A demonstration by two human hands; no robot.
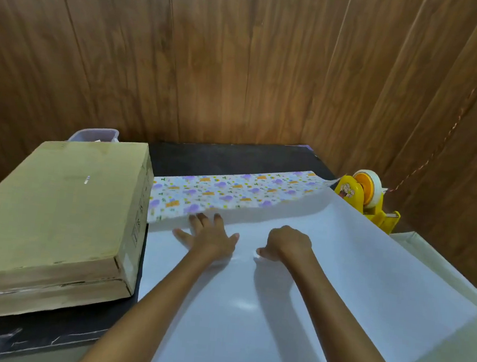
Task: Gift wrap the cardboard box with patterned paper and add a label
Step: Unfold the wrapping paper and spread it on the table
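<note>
Cardboard box is laid lengthwise left of the patterned paper, nearest the flat, pressing left hand. Right hand is curled; grasp unclear.

Bare-armed left hand (right hand likewise)

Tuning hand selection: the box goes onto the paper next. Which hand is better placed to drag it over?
Left, probably. The left hand lies flat and open on the wrapping paper, nearer the cardboard box; the right hand sits curled farther off, toward the tape dispenser.
</note>
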